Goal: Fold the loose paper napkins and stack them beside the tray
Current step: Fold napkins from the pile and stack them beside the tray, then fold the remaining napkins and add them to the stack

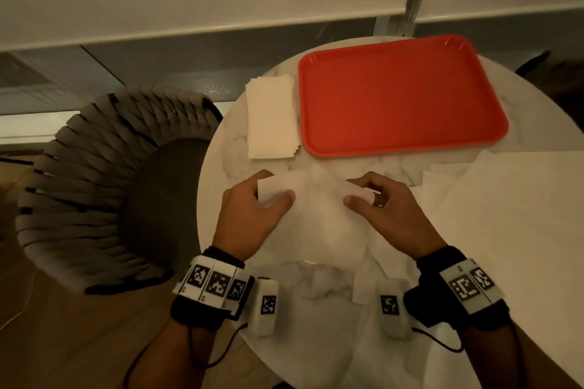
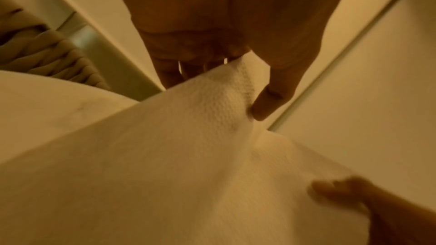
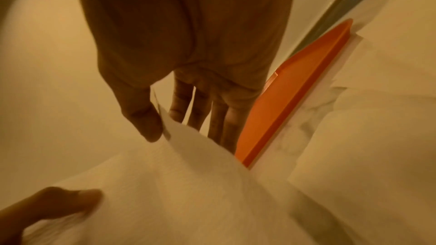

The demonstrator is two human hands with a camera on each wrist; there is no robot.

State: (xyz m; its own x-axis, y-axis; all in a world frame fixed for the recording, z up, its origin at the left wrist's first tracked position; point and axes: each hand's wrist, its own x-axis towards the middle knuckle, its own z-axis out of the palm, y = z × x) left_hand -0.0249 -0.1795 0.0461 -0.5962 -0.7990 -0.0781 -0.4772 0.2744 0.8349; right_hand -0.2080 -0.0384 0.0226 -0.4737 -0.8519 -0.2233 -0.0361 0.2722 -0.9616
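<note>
Left hand: the left hand point(image 1: 249, 215) pinches the left far corner of a white paper napkin point(image 1: 316, 215), thumb on top and fingers point(image 2: 169, 74) curled underneath; in the left wrist view the sheet rises into this grip.
Right hand: the right hand point(image 1: 390, 210) pinches the napkin's right far corner between the thumb and the fingers point(image 3: 181, 105), which lie behind the sheet.
Napkin: it is lifted along its far edge between the two hands, above the near middle of the table point(image 1: 316, 287); its near part hangs down towards the tabletop. I cannot tell whether the near edge touches the surface.
Folded stack: a stack of folded napkins point(image 1: 271, 117) lies flat on the table just beside the left short side of the tray, its layers slightly offset at the near right corner.
Tray: the red tray point(image 1: 401, 95) sits at the far side of the table, beyond the hands.
Loose napkins: several unfolded white sheets point(image 1: 493, 215) lie overlapping on the right part of the table, near the right hand and reaching up to the tray's near edge.
Chair: a woven grey chair point(image 1: 104, 186) stands to the left of the table.
Wrists: both wear dark bands with black-and-white coded markers point(image 1: 215, 284).
</note>
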